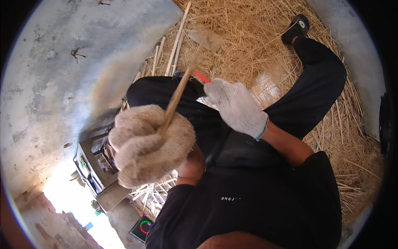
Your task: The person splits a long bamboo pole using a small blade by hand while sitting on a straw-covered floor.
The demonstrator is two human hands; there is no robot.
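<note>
Bamboo strip (178, 93) points toward one o'clock from the tightly curled left hand (151, 147); the right hand (237, 107), closed around a red-handled tool (201, 77), could injure the left hand by slipping.

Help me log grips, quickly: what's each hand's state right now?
Left hand: closed, holding a thin stick.
Right hand: closed on a red handle; tool type unclear.
</note>
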